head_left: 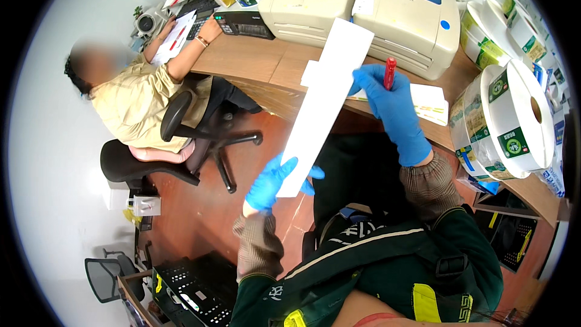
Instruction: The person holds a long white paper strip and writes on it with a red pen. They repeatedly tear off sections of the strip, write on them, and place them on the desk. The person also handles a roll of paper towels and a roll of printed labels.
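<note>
Along the wooden table (257, 57) stand two beige printers (311, 0) with dark lettering on their casings, and white label rolls (513, 106) with green printed labels. A plain white paper strip (327, 109) slants across the table's edge, its lower end pinched by the gloved left hand (266, 186), thumb on top, fingers underneath. The gloved right hand's (390, 112) fingers curl around a red pen (390, 72), fingertips at the strip's right edge; whether they grip it, I cannot tell.

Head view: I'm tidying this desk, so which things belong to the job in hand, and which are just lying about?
In use:
long white paper strip, held by the blue-gloved left hand
red plastic pen, in the blue-gloved right hand

Apparently idle here:
two beige, blue-topped plastic printers
thick white rolls with green labels
black mesh-backed chair
</note>
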`<state>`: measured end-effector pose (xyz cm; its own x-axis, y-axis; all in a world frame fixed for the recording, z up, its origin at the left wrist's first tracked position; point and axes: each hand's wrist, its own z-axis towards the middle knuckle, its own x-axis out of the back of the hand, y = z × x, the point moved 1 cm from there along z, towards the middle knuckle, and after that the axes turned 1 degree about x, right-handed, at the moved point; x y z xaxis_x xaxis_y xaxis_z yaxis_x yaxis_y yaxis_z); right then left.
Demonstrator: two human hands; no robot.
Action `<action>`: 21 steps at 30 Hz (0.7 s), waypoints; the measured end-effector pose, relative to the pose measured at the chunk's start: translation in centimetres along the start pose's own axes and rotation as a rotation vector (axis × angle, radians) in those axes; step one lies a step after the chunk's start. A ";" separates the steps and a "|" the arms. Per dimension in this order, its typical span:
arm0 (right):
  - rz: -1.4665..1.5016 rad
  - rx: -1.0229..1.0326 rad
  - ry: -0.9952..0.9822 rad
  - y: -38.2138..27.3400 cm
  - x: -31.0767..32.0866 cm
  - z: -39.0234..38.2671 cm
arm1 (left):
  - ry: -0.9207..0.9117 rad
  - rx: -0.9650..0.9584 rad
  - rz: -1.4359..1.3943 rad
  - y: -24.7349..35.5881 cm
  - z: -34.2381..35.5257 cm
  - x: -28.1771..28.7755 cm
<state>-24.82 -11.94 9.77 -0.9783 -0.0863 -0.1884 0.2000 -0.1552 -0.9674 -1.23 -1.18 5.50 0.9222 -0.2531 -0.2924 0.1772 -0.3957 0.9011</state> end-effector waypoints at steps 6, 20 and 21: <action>-0.160 0.197 0.069 -1.0 -0.2 2.5 | 0.066 0.036 0.108 3.9 7.3 9.1; -0.081 -0.135 -0.626 10.3 -13.3 16.7 | 0.267 0.252 0.312 8.4 12.6 14.7; -0.073 -0.137 -0.621 11.2 -13.6 16.7 | 0.300 0.260 0.298 8.5 12.2 14.8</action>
<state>-8.37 -28.96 4.34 -0.7670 -0.6411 -0.0278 0.0849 -0.0585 -0.9947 9.76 -19.06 4.92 0.9848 -0.1387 0.1047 -0.1653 -0.5617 0.8107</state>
